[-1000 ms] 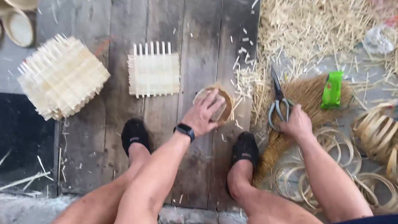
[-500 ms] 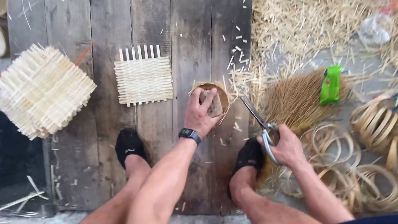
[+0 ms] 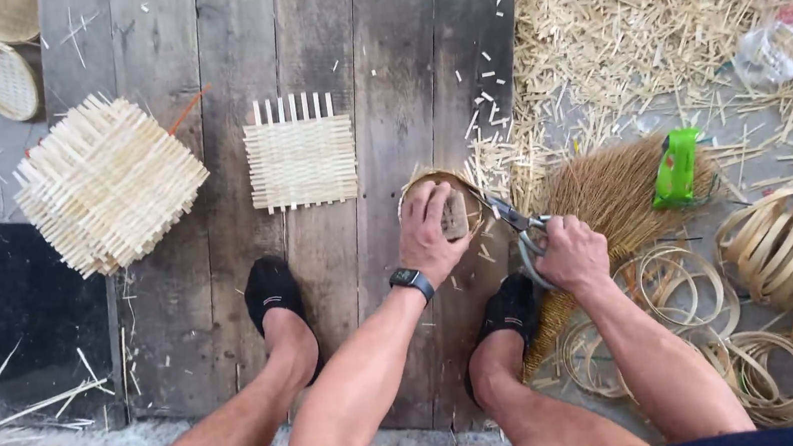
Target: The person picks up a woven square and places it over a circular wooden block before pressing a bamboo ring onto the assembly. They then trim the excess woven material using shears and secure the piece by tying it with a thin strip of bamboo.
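At the far left, a thick stack of square woven bamboo mats [image 3: 107,184] lies on the wooden floor planks [image 3: 375,44], and just right of it a single flat woven mat [image 3: 299,150] is laid out alone; neither has been touched over the last second. Below these, two feet in black socks [image 3: 274,293] are planted on the planks. Further right, the left hand [image 3: 430,232] is pressed down over a small round woven basket [image 3: 439,203], its grip closed around a small block held inside the rim, much as a second ago. What has changed lies to the right: the right hand [image 3: 570,252], seen earlier out by the brush of bamboo splints [image 3: 614,191], has been brought in, and the scissors [image 3: 516,223] clasped in it are now pointed at the basket's rim. Trimming of the protruding ends is judged to be starting. Bamboo hoops [image 3: 773,247] are piled at the right.
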